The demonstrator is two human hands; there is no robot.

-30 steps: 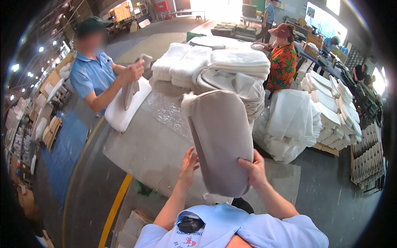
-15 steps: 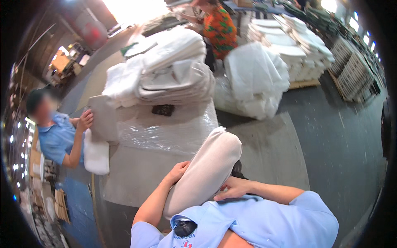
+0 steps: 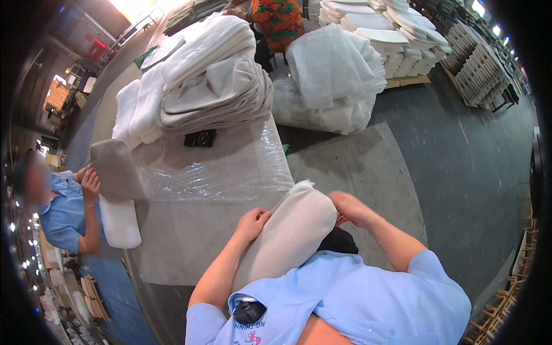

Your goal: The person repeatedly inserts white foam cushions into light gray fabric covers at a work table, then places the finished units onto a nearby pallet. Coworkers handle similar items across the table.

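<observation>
A long beige seat cushion (image 3: 293, 230) lies slanted across my lap, its rounded far end pointing away from me. A bit of white filling or lining sticks out at its far tip. My left hand (image 3: 253, 223) grips the cushion's left edge, with the fingers curled against the fabric. At the far right corner, my right hand (image 3: 349, 209) pinches the cover's edge; the hand is slightly blurred and its fingertips are partly hidden.
A plastic-wrapped low platform (image 3: 230, 172) ahead carries folded beige covers (image 3: 218, 98), white padding (image 3: 201, 52) and a small black item (image 3: 200, 138). Right of it stands a white bagged bundle (image 3: 333, 75). At left, a co-worker (image 3: 69, 213) handles a grey-beige cover (image 3: 118, 169).
My right hand has moved from the cushion's near right side out to its far right corner. My left hand has shifted slightly up along the left edge. The view has tilted down.
</observation>
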